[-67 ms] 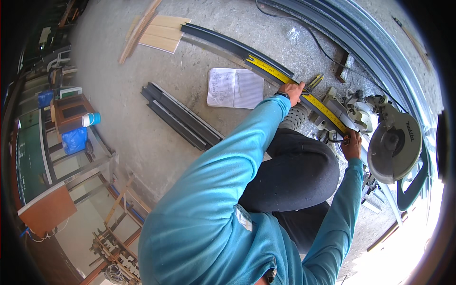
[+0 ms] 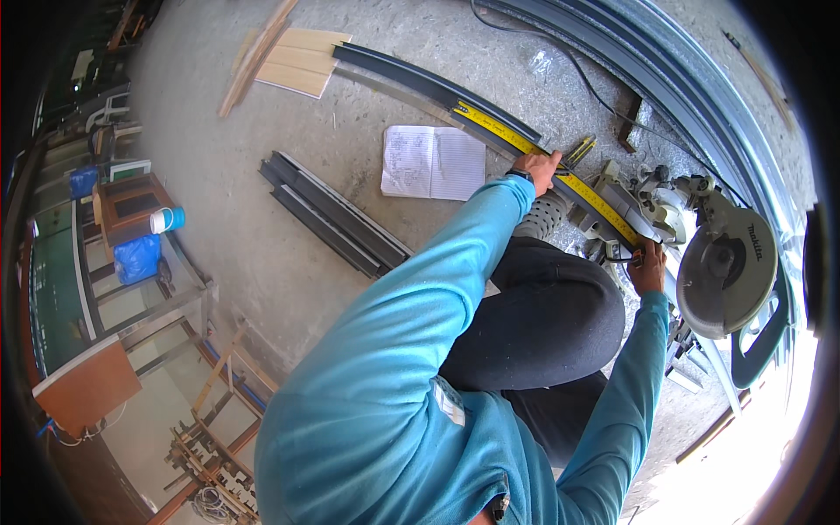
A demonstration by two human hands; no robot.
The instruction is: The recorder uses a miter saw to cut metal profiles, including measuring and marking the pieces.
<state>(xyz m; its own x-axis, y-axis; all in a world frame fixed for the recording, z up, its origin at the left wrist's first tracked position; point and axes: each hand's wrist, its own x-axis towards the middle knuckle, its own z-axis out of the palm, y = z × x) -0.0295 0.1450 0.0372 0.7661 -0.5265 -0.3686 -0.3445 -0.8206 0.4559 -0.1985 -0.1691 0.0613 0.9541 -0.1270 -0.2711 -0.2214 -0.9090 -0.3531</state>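
A long dark grey metal profile runs from the far middle toward the miter saw on the right. Along it lies the yellow blade of a tape measure, stretched nearly straight. My left hand is closed round the profile and the blade, partway along. Near the saw, my right hand grips the tape measure's case, mostly hidden by my fingers. An open lined notebook with handwriting lies on the floor left of my left hand.
Several dark profiles lie stacked at the left. Longer profiles and a black cable run along the far right. Wooden boards lie at the far left. Metal shavings are scattered round the saw. Frames and panels stand at left.
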